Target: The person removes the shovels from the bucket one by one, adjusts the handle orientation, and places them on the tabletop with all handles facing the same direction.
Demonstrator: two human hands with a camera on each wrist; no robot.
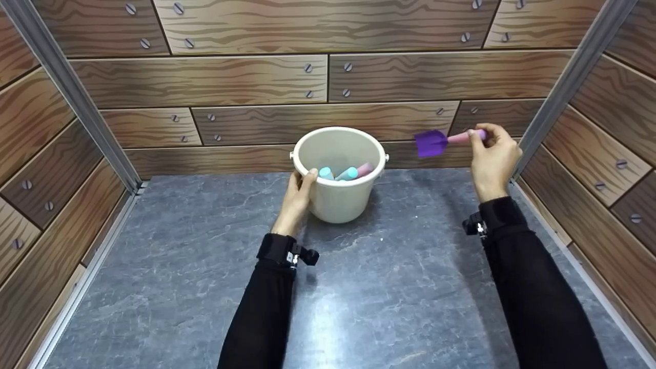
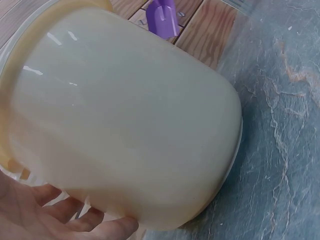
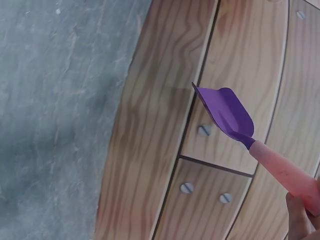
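Note:
A cream plastic bucket (image 1: 343, 204) stands on the grey surface near the back wall. My left hand (image 1: 293, 204) grips its left side, thumb at the rim and fingers against the outer wall. Inside the bucket lie light-blue handle ends (image 1: 347, 173) and a pink handle (image 1: 364, 169); their lower parts are hidden by the bucket's front wall. Up to the right, my right hand (image 1: 494, 161) holds a small purple shovel (image 1: 432, 143) by its pink handle (image 3: 282, 170). The shovel's blade points left toward the bucket and is raised in the air.
A plank-patterned back wall (image 1: 246, 79) rises right behind the bucket, with side walls at left and right. Metal posts (image 1: 561, 84) stand in the corners. The grey marbled surface (image 1: 179, 287) stretches in front of the bucket.

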